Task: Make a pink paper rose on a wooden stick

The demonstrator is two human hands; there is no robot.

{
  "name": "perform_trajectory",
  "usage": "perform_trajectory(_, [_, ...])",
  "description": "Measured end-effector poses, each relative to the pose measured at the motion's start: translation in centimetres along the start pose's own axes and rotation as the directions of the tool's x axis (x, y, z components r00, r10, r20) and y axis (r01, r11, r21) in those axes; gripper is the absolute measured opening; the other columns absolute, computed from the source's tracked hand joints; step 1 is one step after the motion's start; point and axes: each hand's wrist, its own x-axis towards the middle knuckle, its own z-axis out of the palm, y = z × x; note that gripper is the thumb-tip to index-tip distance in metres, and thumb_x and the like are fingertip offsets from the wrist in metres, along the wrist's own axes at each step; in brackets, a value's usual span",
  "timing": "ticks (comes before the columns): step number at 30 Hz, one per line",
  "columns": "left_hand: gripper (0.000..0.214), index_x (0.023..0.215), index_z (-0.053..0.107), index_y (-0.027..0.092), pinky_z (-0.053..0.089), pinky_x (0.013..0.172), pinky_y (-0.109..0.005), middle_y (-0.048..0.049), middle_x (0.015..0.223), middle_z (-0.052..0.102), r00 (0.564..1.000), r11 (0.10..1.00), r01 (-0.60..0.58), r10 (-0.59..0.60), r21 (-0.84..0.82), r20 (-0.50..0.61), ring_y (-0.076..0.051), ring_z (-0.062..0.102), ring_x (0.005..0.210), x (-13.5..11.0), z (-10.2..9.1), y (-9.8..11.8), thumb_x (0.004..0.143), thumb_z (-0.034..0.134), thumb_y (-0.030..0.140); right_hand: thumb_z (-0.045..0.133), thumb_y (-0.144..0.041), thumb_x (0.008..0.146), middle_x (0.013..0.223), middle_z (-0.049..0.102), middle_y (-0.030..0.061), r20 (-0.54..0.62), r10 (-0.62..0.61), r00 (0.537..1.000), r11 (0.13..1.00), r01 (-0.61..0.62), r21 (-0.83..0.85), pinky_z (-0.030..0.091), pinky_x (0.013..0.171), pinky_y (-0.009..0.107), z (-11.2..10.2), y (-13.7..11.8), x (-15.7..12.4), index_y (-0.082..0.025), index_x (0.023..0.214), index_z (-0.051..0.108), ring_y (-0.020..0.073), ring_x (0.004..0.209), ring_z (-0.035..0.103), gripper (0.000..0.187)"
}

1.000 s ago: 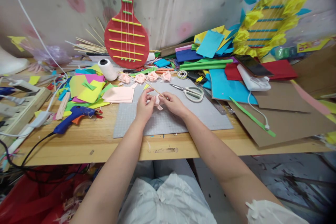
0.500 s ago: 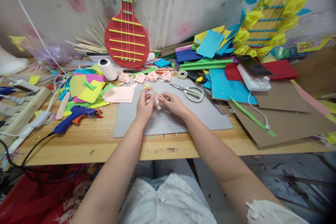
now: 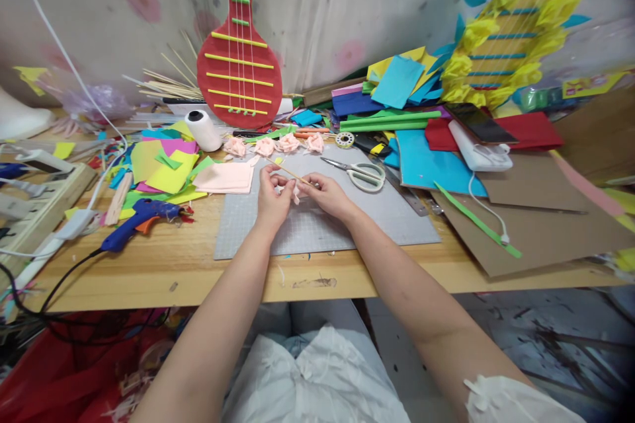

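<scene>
My left hand (image 3: 274, 195) is closed on a small pale pink paper piece (image 3: 296, 194), which is mostly hidden between my fingers. My right hand (image 3: 325, 193) meets it from the other side, its fingers closed around a thin wooden stick (image 3: 285, 170) that slants up to the left across the pink paper. Both hands are just above a grey cutting mat (image 3: 317, 231). Behind them sits a row of several pink paper flowers (image 3: 288, 143). A stack of pale pink paper (image 3: 224, 177) lies left of my left hand, and scissors (image 3: 367, 176) rest to the right.
A blue glue gun (image 3: 139, 221) with a black cord lies on the left near a power strip (image 3: 40, 211). A white thread spool (image 3: 203, 131) stands behind the coloured paper. A red paper lute (image 3: 239, 73) leans at the back. Brown cardboard (image 3: 536, 225) covers the right side.
My hands stay in nearly the same place, and the stick tilts slightly. Less of the pink paper shows between my fingers.
</scene>
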Motion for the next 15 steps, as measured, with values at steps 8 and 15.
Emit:
perform_trajectory(8, [0.035, 0.107, 0.041, 0.02, 0.041, 0.067, -0.025, -0.003, 0.084, 0.058, 0.998, 0.994, -0.055, 0.051, 0.099, 0.043, -0.013, 0.055, 0.081, 0.05, -0.14, 0.09, 0.076, 0.052, 0.031, 0.057, -0.04, 0.071, 0.076, 0.059, 0.0002, -0.078, -0.025, 0.997, 1.0, 0.025, -0.002, 0.04, 0.077, 0.027, -0.12, 0.27, 0.16, -0.018, 0.07, 0.058, 0.0135, 0.077, 0.053, 0.022])
perform_trajectory(15, [0.024, 0.087, 0.047, 0.019, 0.037, 0.075, -0.03, -0.0024, 0.08, 0.053, 0.97, 0.913, -0.179, 0.227, 0.367, -0.092, -0.015, 0.049, 0.08, -0.26, -0.3, 0.32, 0.072, 0.058, 0.035, 0.056, -0.031, 0.073, 0.082, 0.06, 0.0032, -0.385, -0.15, 0.911, 0.968, 0.055, -0.246, 0.039, 0.08, 0.029, -0.77, 0.68, 0.47, -0.02, 0.068, 0.06, 0.0165, 0.084, 0.053, 0.012])
